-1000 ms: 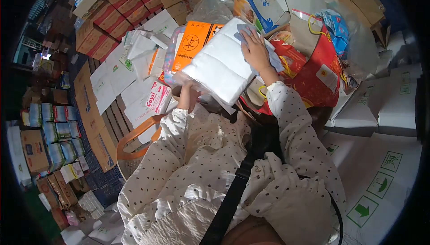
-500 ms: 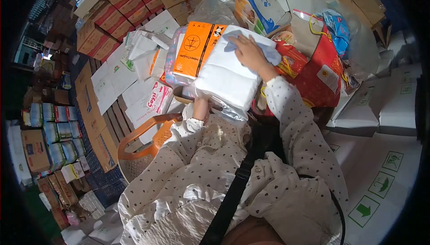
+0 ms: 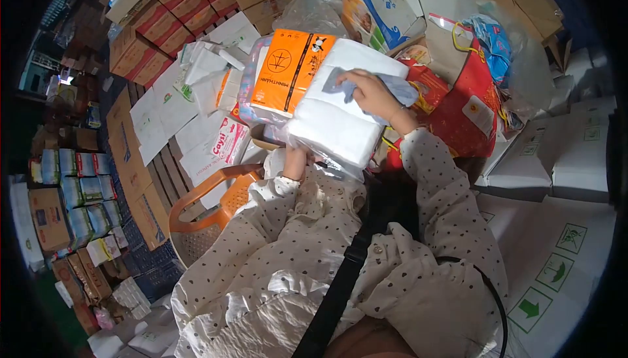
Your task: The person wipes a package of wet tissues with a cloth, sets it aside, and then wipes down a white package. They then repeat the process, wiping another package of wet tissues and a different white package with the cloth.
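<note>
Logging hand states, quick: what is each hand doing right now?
Left hand: closed, gripping the white pack by its lower edge.
Right hand: closed on a grey cloth, pressed onto the pack.

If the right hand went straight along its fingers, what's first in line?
Probably the orange pack, next to the white pack that the right hand presses a blue cloth on; heights unclear.

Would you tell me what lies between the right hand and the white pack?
A grey-blue cloth, under the right hand on the white pack; head view.

Stacked cartons (image 3: 160,28) ring an orange plastic chair (image 3: 230,200); floor perhaps wooden slats (image 3: 173,165).
</note>
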A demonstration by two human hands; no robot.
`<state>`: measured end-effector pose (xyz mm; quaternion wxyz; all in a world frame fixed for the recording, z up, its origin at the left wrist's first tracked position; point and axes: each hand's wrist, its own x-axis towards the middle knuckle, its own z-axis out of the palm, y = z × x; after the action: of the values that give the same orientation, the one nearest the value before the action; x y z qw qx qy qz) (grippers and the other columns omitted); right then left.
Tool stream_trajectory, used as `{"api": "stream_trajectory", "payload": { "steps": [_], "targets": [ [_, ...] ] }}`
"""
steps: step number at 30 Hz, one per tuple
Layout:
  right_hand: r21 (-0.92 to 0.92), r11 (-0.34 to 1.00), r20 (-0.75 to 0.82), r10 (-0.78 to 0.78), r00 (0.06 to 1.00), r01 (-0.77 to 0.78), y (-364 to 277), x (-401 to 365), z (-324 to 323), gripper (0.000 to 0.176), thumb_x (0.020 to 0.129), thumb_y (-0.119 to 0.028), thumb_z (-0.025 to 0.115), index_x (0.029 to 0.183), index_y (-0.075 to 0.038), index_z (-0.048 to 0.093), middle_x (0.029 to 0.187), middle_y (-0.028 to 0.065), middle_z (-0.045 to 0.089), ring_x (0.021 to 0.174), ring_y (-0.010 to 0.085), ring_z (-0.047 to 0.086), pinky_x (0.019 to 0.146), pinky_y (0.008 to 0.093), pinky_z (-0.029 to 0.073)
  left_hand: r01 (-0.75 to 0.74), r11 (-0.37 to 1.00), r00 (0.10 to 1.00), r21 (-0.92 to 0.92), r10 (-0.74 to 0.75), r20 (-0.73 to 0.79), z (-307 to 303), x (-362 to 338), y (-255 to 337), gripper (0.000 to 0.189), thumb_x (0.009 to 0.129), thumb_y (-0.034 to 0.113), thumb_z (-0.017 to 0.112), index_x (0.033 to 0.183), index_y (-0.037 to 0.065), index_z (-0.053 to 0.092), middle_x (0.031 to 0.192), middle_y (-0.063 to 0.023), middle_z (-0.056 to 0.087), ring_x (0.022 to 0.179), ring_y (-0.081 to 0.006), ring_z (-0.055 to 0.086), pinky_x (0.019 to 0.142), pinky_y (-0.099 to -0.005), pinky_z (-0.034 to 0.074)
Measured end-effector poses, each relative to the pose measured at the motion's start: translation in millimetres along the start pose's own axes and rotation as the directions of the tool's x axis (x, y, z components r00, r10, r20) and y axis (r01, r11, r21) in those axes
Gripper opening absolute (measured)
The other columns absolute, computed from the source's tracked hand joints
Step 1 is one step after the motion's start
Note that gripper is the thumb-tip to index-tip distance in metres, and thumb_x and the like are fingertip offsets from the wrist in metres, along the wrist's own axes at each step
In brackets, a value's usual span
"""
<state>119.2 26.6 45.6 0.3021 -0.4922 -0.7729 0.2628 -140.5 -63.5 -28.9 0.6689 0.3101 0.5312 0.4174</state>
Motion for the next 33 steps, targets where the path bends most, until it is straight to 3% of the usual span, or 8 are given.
{"api": "stream_trajectory", "payload": {
  "steps": [1,3,9,14,19,24,29,33],
  "targets": [
    [-0.009,0.999,-0.010,0.052,0.999,-0.053,2.7,0.6,-2.4,0.048,0.073,0.009,0.047,0.115,-0.009,0.060,0.114,0.0173,0.062,0.111,0.0375,0.057,0.101,0.0421,0.043,0.004,1.000,1.000,-0.001,-0.004,0.001,1.6,1.3,-3.5,0.012,0.079,-0.006,0.045,0.088,-0.011,0.050,0.075,-0.0161,0.054,0.062,-0.0260,0.061,0.059,-0.0366,0.054],
    [-0.164,0.986,-0.172,-0.039,0.984,0.010,23.2,14.2,-0.9,0.047,0.075,0.008,0.048,0.118,-0.009,0.058,0.117,0.0179,0.062,0.113,0.0392,0.055,0.100,0.0429,0.044,0.052,0.995,0.998,-0.085,-0.054,-0.017,4.0,7.0,-8.1,0.047,0.074,-0.006,0.041,0.121,-0.007,0.043,0.076,-0.0149,0.058,0.050,-0.0210,0.055,0.042,-0.0288,0.044],
    [-0.197,0.979,-0.136,0.033,0.990,-0.059,27.8,44.9,-11.7,0.041,0.076,0.008,0.050,0.114,-0.007,0.058,0.113,0.0181,0.062,0.111,0.0392,0.056,0.096,0.0421,0.045,-0.006,1.000,0.998,0.015,0.007,-0.057,14.5,-3.3,7.4,0.039,0.078,-0.005,0.043,0.117,-0.005,0.048,0.080,-0.0125,0.060,0.056,-0.0202,0.058,0.046,-0.0297,0.046],
    [-0.022,0.995,0.069,0.098,0.993,-0.097,-1.3,17.6,-9.8,0.041,0.072,0.011,0.047,0.108,-0.004,0.059,0.108,0.0168,0.064,0.104,0.0368,0.061,0.091,0.0377,0.048,-0.069,0.995,0.994,0.076,0.075,-0.079,17.2,-6.0,3.9,0.039,0.080,-0.006,0.042,0.119,-0.004,0.049,0.084,-0.0101,0.061,0.065,-0.0186,0.060,0.052,-0.0280,0.048],
    [0.083,0.996,0.030,-0.012,0.999,0.010,20.9,5.3,-4.7,0.046,0.070,0.013,0.044,0.110,-0.004,0.059,0.112,0.0166,0.066,0.110,0.0330,0.061,0.095,0.0362,0.047,-0.099,0.993,0.992,0.057,0.103,-0.077,9.5,0.5,-7.4,0.040,0.081,-0.007,0.043,0.120,-0.005,0.051,0.091,-0.0096,0.062,0.072,-0.0178,0.061,0.059,-0.0280,0.050],
    [-0.106,0.992,-0.164,0.046,0.985,-0.064,37.9,34.4,-18.5,0.044,0.073,0.012,0.045,0.110,-0.008,0.058,0.107,0.0184,0.064,0.107,0.0386,0.058,0.092,0.0405,0.047,-0.085,0.981,0.995,0.172,0.092,-0.029,13.7,-7.7,6.8,0.041,0.083,-0.004,0.044,0.124,-0.002,0.049,0.103,-0.0111,0.060,0.088,-0.0204,0.059,0.073,-0.0320,0.050],
    [-0.038,0.993,-0.046,0.113,0.993,-0.115,20.2,30.4,-9.4,0.042,0.074,0.010,0.048,0.109,-0.010,0.058,0.103,0.0210,0.063,0.097,0.0409,0.060,0.086,0.0429,0.047,-0.102,0.987,0.989,0.126,0.114,-0.090,11.6,-3.5,0.1,0.034,0.082,-0.006,0.044,0.114,-0.006,0.055,0.092,-0.0092,0.062,0.072,-0.0168,0.059,0.062,-0.0297,0.050],
    [0.041,0.999,-0.006,-0.013,1.000,0.013,8.5,9.1,1.2,0.040,0.073,0.011,0.046,0.107,-0.006,0.059,0.105,0.0176,0.065,0.097,0.0376,0.063,0.087,0.0394,0.048,-0.162,0.982,0.982,0.095,0.170,-0.076,8.1,1.0,-7.7,0.032,0.082,-0.006,0.044,0.111,-0.005,0.056,0.088,-0.0085,0.061,0.070,-0.0174,0.059,0.062,-0.0301,0.050]
  ]
}}
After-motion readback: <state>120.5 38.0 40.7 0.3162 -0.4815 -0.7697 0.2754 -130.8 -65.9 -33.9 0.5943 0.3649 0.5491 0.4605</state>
